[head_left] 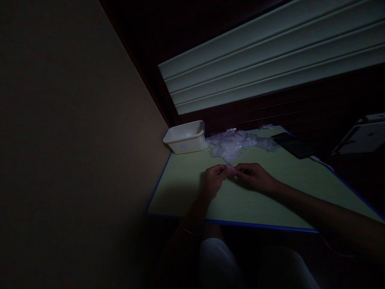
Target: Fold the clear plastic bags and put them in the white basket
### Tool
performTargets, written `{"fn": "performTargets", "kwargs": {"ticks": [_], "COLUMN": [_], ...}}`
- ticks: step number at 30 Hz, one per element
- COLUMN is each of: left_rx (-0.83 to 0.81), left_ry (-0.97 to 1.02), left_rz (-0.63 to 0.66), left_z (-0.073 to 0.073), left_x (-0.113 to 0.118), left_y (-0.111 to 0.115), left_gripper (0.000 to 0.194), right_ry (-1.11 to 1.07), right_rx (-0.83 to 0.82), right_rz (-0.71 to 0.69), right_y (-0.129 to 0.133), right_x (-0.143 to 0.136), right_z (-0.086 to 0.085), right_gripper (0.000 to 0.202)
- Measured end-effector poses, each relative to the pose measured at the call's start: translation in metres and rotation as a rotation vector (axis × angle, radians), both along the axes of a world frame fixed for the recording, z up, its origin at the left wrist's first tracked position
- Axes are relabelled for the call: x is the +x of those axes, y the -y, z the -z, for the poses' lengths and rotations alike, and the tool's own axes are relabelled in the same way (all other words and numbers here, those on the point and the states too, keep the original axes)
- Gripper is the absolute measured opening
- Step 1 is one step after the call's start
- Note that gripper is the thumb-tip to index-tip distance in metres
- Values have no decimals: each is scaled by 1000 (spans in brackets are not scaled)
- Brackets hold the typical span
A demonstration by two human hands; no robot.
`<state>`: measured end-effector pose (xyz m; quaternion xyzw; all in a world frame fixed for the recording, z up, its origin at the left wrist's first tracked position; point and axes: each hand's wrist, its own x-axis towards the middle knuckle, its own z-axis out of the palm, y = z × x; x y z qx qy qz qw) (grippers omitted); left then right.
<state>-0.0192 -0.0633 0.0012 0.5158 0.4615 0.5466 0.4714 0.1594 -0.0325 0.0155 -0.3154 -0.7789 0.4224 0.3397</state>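
Between my two hands is a small clear plastic bag [229, 165], held just above the table. My left hand [214, 178] pinches its left side between thumb and fingers. On the other side, my right hand [251, 174] grips it with closed fingertips. The dim light hides what, if anything, is inside the bag. Beyond my hands lies a loose pile of similar clear plastic bags [230, 145], spread over the back of the table.
The light green table [180, 182] has a blue edge. At its back left corner stands a white plastic bin [185, 143], against the wall [120, 152]. A dark flat device [293, 145] with a white cable [321, 161] lies at the back right.
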Motion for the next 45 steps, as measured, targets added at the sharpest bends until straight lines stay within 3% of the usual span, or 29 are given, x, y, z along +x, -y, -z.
{"fn": "performTargets", "kwargs": {"ticks": [10, 19, 30, 40, 45], "left_rx": [-10, -16, 35, -41, -14], "left_ry": [-16, -60, -98, 8, -40], "left_rz": [1, 61, -12, -21, -46], "left_z": [1, -8, -7, -1, -1], "left_x": [-1, 2, 2, -1, -4], "left_y": [0, 4, 3, 1, 0], "left_gripper": [29, 32, 31, 46, 37], "right_ry": [50, 49, 34, 76, 77], "right_rx": [39, 54, 21, 55, 34], "right_rz": [-3, -1, -20, -49, -89], "right_y": [-3, -2, -1, -6, -9], "right_x": [0, 1, -1, 3, 4], "right_z": [4, 2, 2, 10, 13], "right_gripper": [48, 47, 47, 44, 42]}}
